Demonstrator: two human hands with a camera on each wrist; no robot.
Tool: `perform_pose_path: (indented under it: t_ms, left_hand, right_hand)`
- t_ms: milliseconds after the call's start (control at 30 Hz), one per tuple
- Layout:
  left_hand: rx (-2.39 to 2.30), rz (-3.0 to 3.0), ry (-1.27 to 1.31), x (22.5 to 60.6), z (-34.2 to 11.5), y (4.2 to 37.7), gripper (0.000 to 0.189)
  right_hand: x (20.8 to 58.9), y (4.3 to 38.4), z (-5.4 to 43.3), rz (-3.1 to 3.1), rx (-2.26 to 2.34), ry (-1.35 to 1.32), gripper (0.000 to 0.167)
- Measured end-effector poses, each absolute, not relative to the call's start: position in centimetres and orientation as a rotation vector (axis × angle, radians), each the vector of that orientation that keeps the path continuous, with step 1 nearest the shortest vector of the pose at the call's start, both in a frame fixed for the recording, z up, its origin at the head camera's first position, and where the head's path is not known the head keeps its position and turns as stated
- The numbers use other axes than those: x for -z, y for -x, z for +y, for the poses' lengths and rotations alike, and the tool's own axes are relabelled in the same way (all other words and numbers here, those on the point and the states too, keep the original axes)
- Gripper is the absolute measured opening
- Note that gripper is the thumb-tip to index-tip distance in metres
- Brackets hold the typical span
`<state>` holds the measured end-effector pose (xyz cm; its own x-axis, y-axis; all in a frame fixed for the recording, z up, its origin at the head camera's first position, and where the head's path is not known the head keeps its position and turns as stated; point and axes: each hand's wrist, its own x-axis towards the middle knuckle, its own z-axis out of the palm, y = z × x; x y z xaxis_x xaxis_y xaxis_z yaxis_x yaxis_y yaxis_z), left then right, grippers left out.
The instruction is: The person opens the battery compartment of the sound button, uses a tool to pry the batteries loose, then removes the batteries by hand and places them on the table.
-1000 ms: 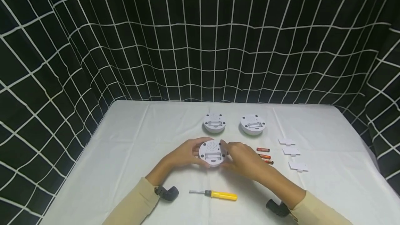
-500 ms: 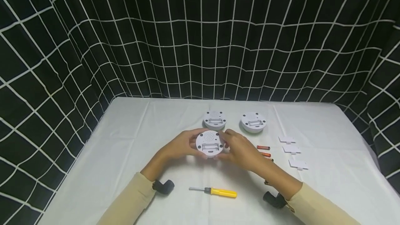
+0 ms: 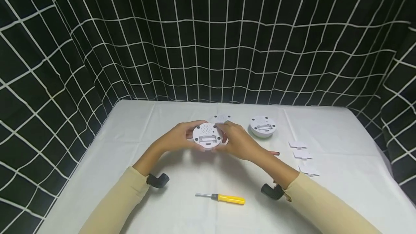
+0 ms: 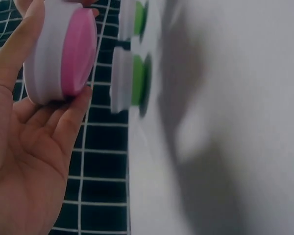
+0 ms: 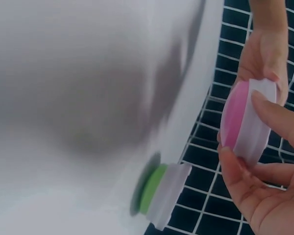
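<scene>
Both hands hold a round white buzzer [image 3: 207, 133] above the table, its underside facing up with speaker holes and an uncovered battery compartment. A pink domed top [image 4: 79, 54] faces down in the left wrist view. My left hand [image 3: 177, 138] grips its left edge between thumb and fingers. On the opposite edge, my right hand [image 3: 238, 142] pinches the rim with thumb and fingers. Another white buzzer [image 3: 222, 118] stands upside down just behind, partly hidden by the held one. A similar buzzer [image 3: 262, 126] rests to its right; green tops show beneath these in the wrist views.
A yellow-handled screwdriver [image 3: 224, 198] lies near the front. Right of my right forearm, one red battery [image 3: 274, 153] peeks out; the forearm hides others. Several white battery covers [image 3: 302, 154] lie farther right. Black netted curtain [image 3: 214, 39] surrounds the white table [image 3: 143, 198].
Both hands have carried the buzzer up and leftward, toward the back of the table. My right forearm now covers most of the batteries. The grip on the buzzer stays alike.
</scene>
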<state>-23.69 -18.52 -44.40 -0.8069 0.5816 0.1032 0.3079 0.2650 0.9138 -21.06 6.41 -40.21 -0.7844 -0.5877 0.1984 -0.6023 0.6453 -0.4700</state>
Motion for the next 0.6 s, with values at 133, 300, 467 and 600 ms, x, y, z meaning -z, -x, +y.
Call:
perform_pose_path:
  t_ms: [133, 300, 467, 600]
  left_hand:
    - [-1.576, 2.293, -0.825, 44.1, -19.6, 24.7, 0.086]
    - [-1.64, 2.316, -0.778, 44.1, -21.1, 26.3, 0.086]
    - [-1.734, 2.275, -0.672, 44.6, -22.2, 27.6, 0.089]
    - [-1.778, 2.246, -0.622, 45.1, -22.9, 28.5, 0.084]
  right_hand:
    - [39.8, 22.3, 5.3, -2.844, -0.824, -1.006, 0.08]
    - [39.9, 24.6, 3.3, -2.848, -0.797, -1.01, 0.08]
    - [40.2, 26.5, 1.5, -2.858, -0.807, -1.01, 0.078]
    - [40.5, 27.6, 0.3, -2.888, -0.832, -0.981, 0.075]
